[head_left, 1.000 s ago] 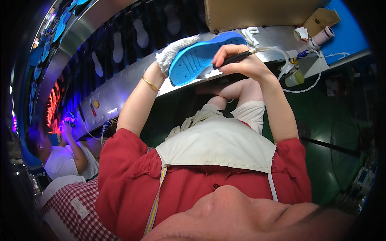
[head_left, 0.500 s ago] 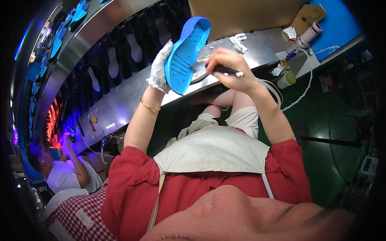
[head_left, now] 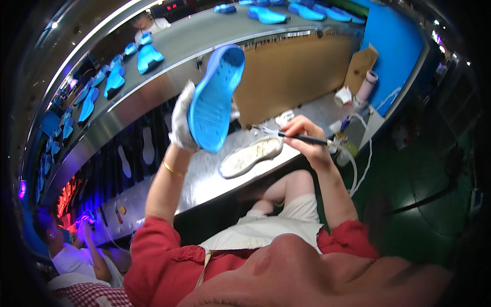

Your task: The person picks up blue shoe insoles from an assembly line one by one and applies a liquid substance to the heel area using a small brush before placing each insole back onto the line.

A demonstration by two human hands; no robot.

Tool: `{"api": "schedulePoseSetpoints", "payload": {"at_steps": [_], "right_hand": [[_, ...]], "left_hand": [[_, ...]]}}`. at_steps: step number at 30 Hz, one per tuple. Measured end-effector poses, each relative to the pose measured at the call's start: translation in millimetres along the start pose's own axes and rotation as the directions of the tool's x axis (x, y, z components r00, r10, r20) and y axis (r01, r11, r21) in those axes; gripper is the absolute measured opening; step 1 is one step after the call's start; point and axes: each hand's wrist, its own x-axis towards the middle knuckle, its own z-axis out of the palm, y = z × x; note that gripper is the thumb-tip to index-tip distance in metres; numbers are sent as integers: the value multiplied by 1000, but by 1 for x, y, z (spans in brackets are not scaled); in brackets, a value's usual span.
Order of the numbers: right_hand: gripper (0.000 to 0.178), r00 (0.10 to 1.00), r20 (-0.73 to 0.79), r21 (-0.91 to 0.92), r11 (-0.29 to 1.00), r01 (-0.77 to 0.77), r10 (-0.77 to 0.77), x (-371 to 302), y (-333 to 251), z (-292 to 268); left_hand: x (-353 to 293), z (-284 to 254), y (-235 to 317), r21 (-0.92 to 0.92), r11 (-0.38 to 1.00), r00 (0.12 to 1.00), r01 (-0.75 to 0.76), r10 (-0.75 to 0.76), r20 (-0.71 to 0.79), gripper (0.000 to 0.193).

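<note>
My left hand (head_left: 182,122), in a white knit glove, grips a blue shoe sole (head_left: 215,102) by its left edge and holds it upright above the metal bench. The sole's hollow inner face, with ridges and small holes, looks wet and is turned toward me. In my bare right hand (head_left: 306,134) is a brush (head_left: 313,140) with a black handle and a thin white hose at its rear end. Its bristles point left, apart from the blue sole. Below them, a whitish sole-shaped piece (head_left: 250,157) with brownish marks lies on the bench.
Beyond the bench (head_left: 202,181), a conveyor belt (head_left: 204,31) carries several blue soles. A brown cardboard panel (head_left: 302,71) stands behind the bench. A pink roll (head_left: 366,86), crumpled white paper (head_left: 343,96) and hoses are at the right. Another person (head_left: 84,256) works at the left.
The brush has come off the blue sole and moved right with my right hand. My view has tilted up, showing the conveyor and the whitish piece more fully.
</note>
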Motion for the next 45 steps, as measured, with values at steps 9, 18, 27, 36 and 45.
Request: {"api": "schedulePoseSetpoints", "payload": {"at_steps": [9,18,27,36,45], "right_hand": [[13,982,-61,133,977,-169,178,-16,22,8],[15,976,-27,198,958,-209,218,-31,42,21],[14,966,81,215,942,-257,246,-23,53,56],[14,954,92,186,937,-297,284,-34,53,52],[16,964,94,170,951,-260,247,-49,66,59]], "left_hand": [[130,-96,138,894,-410,622,182,752,218,38],[18,-79,166,711,-490,788,505,599,-146,37],[-91,15,124,838,-541,628,74,678,382,23],[-131,6,101,229,703,709,-674,702,-68,41],[-128,-113,-68,-533,826,956,184,-23,294,59]]}}
